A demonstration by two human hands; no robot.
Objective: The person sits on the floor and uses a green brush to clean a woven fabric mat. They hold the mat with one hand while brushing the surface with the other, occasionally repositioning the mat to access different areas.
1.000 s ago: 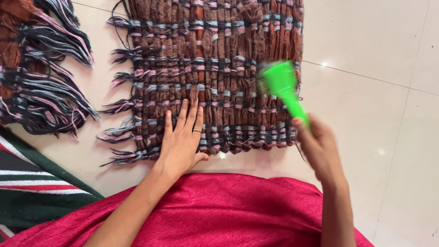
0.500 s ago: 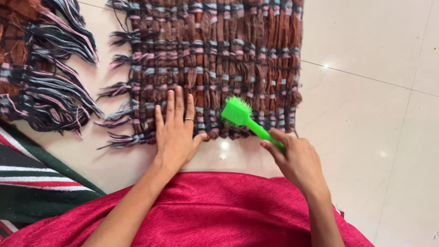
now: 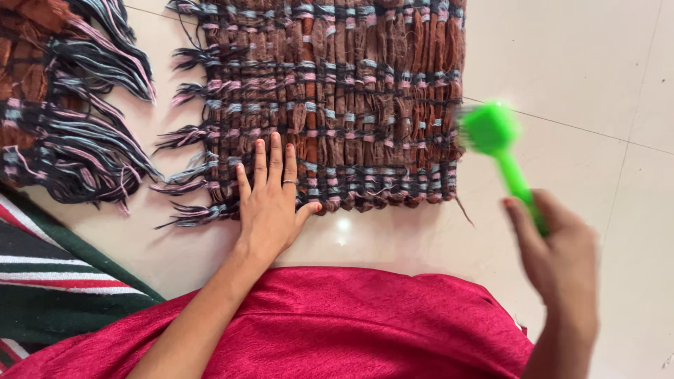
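While lying flat on the floor (image 3: 576,63), mat (image 3: 337,98) pinned at near edge by left hand (image 3: 270,203), fingers spread. Right hand (image 3: 558,260) clamped on brush (image 3: 495,140), lifted off past mat's right edge. Brushing judged midway; weave looked fuzzy throughout.

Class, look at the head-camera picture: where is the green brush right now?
The green brush is on the right of the head view, held in the right hand, its blurred head just off the right edge of the woven mat, over the pale floor tiles.

Bright, even daylight, soft shadows.
Glare spots gleam on the floor (image 3: 562,63); the green brush (image 3: 495,140) and right hand (image 3: 562,263) smear with motion blur.
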